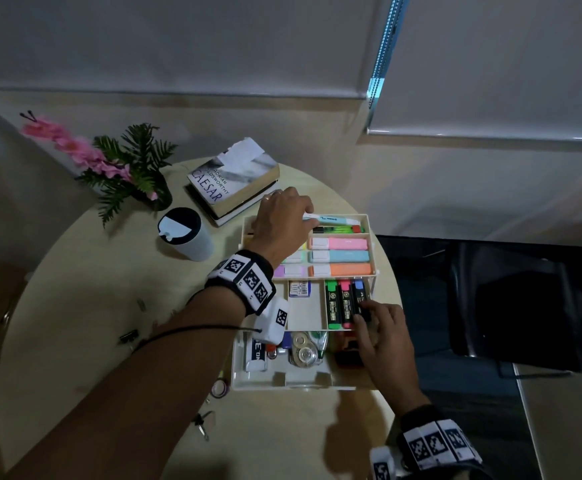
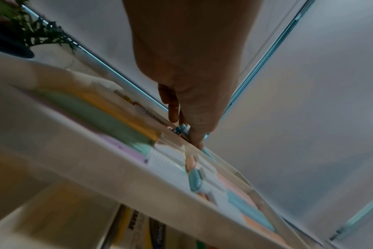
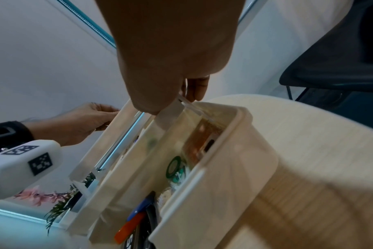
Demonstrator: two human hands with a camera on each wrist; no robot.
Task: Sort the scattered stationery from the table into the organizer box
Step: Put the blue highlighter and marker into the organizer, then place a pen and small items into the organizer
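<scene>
Round pale wood table (image 1: 109,306) with a white 3-tier organizer box (image 1: 369,216) opened up on it. Left hand (image 1: 282,220) reaching over the top tier, fingers curled and pinching a light blue pen (image 1: 334,220) that's lying along the back slot, right beside a green marker (image 1: 341,229). Same pinch visible from the left wrist cam, fingertips (image 2: 197,139) right on the pen. Pastel highlighters (image 1: 339,257) lined up in the tier's front section, pink, blue, orange. Right hand (image 1: 383,337) down at the middle tier, fingertips curled onto the blue highlighter (image 1: 360,299), standing next to a green and a pink one. Bottom tier holding an eraser (image 1: 256,355), correction tape (image 1: 305,351) and some blurry bits. Still loose on the table: binder clips (image 1: 128,336) at left, a washi tape roll (image 1: 219,388) just beside the box. Further back: books (image 1: 234,181), a lidded cup (image 1: 185,233), a plant with pink flowers (image 1: 123,168).
</scene>
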